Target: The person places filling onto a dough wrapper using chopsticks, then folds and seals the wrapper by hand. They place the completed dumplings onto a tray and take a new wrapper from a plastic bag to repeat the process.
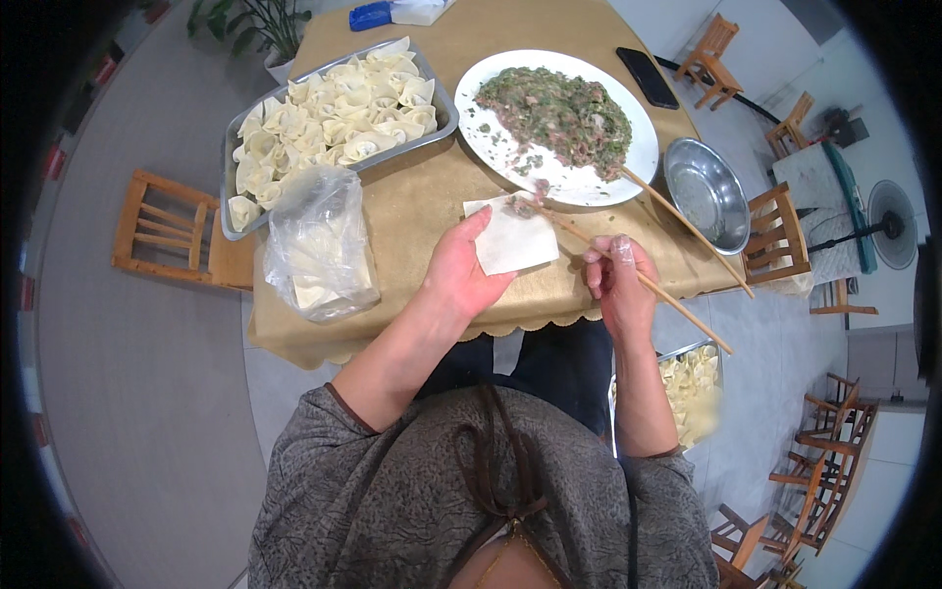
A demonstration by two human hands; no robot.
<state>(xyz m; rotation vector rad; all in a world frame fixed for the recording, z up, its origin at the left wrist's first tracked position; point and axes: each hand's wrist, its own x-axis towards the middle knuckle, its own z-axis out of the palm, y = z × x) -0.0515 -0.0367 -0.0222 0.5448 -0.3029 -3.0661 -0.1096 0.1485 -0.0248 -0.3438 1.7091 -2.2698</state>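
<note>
My left hand (465,266) holds a square dough wrapper (519,243) flat, thumb on its upper left edge. In my right hand (624,283) is a single wooden chopstick (673,300). Its tip lies at the wrapper's top edge with a small lump of meat filling (524,206). Just beyond, a white oval plate (471,140) bears a mound of minced meat and chopped greens (559,114). Another chopstick (688,230) rests with one end in that mound and reaches out over the table edge. Floury residue coats my right thumb.
A metal tray (412,151) of folded wontons (331,110) stands at the back left. Before it lies a plastic bag (316,221) of wrappers. A steel bowl (706,195) and a phone (647,77) are at the right. Another wonton tray (688,390) is below my right forearm.
</note>
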